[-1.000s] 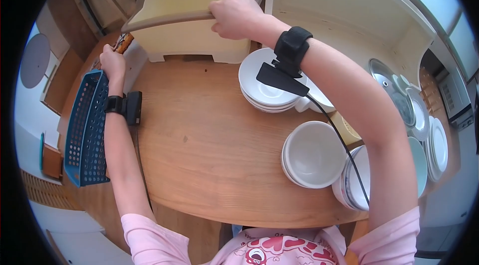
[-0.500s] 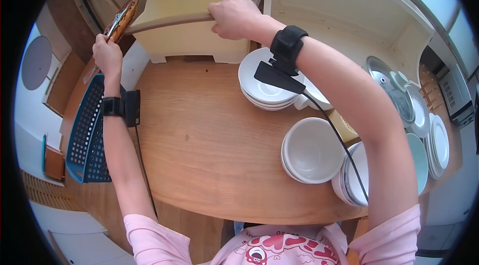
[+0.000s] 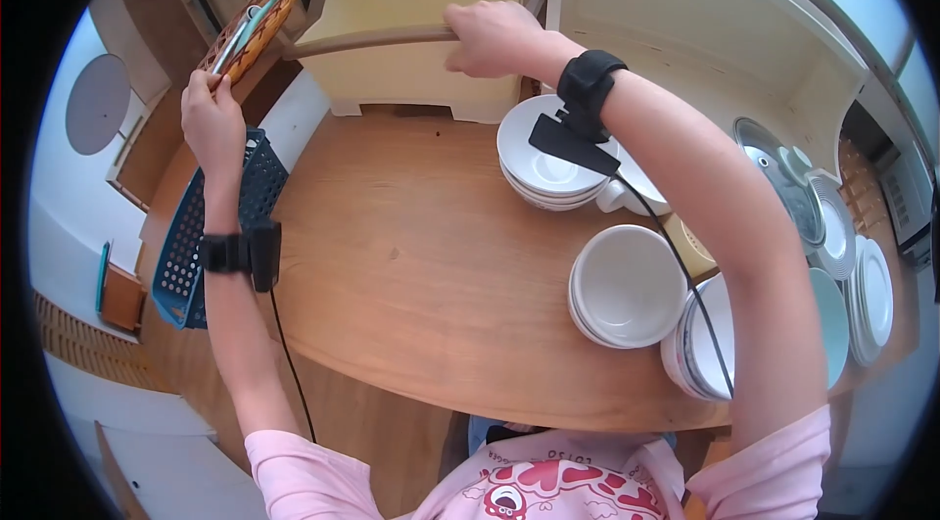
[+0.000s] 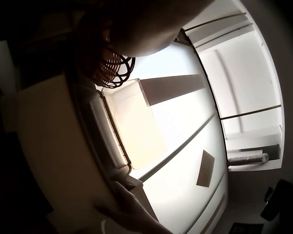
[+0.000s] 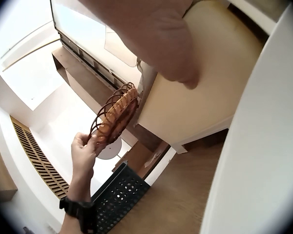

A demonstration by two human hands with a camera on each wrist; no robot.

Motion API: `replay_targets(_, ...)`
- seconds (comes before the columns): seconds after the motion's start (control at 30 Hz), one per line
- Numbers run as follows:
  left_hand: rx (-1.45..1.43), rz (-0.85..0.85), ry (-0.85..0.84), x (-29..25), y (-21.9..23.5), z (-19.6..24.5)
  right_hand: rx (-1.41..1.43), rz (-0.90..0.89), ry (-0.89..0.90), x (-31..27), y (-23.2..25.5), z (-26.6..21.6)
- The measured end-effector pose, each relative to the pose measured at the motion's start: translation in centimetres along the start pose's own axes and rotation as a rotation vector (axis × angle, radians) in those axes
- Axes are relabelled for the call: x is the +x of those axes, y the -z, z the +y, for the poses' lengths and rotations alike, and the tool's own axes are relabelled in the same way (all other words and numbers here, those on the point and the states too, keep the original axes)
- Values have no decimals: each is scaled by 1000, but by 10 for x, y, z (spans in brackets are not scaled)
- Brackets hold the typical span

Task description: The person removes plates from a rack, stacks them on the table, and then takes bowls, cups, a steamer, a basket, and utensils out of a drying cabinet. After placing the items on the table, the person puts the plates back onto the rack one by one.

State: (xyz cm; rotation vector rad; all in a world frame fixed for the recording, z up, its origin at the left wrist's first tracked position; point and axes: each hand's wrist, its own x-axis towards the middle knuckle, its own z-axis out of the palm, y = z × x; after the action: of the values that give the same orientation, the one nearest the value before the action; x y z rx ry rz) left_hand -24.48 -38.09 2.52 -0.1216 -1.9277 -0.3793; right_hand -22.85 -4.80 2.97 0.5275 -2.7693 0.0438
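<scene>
My left hand (image 3: 212, 128) pinches the rim of a brown woven wicker basket (image 3: 276, 30), raised on edge at the far left. A silvery utensil (image 3: 231, 48) and a pale green strip (image 3: 262, 16) show inside it. In the right wrist view the basket's looped rim (image 5: 100, 119) rises above the left hand's fingers. My right hand (image 3: 494, 38) grips the brown-grey front edge (image 3: 372, 38) of the clear lid on a cream plastic box (image 3: 411, 84). The lid is raised, and yellowish inside surface shows behind its edge.
A blue perforated basket (image 3: 181, 256) stands at the table's left edge, under the left forearm. Stacked white bowls (image 3: 627, 285) and plates (image 3: 871, 300) line the right side. Behind them stands an open cream bin (image 3: 685, 21). A cable hangs from each wrist camera.
The left hand has lifted the wicker basket up and towards the box, bringing more of it into view. The right hand keeps its grip on the lid edge. The head view has shifted slightly.
</scene>
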Motion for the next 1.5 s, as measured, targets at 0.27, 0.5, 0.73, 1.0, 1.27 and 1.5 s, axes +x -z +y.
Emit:
replay_targets(0.27, -344, -173, -66, -49, 94, 45, 517, 468, 36, -10, 8, -10)
replay_targets(0.5, -825, -353, 99, -91, 125, 70, 1404, -151, -369, -40, 47, -35)
replay_targets(0.73, -714, -405, -169, -99, 143, 79, 1565, -327, -389, -78, 51, -23)
replay_targets(1.0, -557, -704, -73, -70, 177, 107, 1566, -230, -588, -114, 53, -35)
replay_targets(1.27, -51, -597, -266, -52, 153, 142, 1540, -248, -517, -132, 54, -48)
replay_targets(1.5, -74, -1028, -178, -51, 130, 143, 1556, -222, -555, -145, 59, -65)
